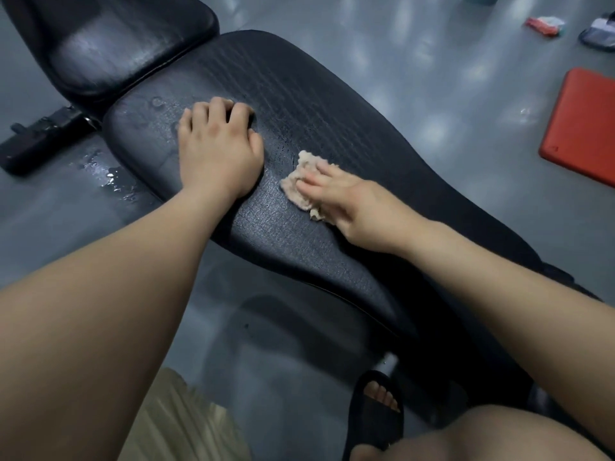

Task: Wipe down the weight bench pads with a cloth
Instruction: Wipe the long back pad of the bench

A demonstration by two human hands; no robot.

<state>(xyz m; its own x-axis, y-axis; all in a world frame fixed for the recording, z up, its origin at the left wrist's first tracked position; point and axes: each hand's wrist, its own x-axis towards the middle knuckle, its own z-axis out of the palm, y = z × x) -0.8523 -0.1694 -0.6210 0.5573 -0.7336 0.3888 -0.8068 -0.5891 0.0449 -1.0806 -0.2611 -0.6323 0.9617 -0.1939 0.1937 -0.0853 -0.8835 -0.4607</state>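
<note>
In the head view, the left hand (218, 148) rests palm down on the long black bench pad (332, 104), its fingers a little bent and apart and holding nothing. Just beside it, the right hand (346, 197) presses the beige cloth (298, 181) flat on the same pad with straight fingers. The smaller seat pad (126, 44) lies beyond, and a red mat (582, 128) is on the grey floor (416, 61) at the right.

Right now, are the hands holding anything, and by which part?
The right hand pins the cloth to the bench pad, fingers laid across its near part, not gripping it. The left hand just rests on the pad.
</note>
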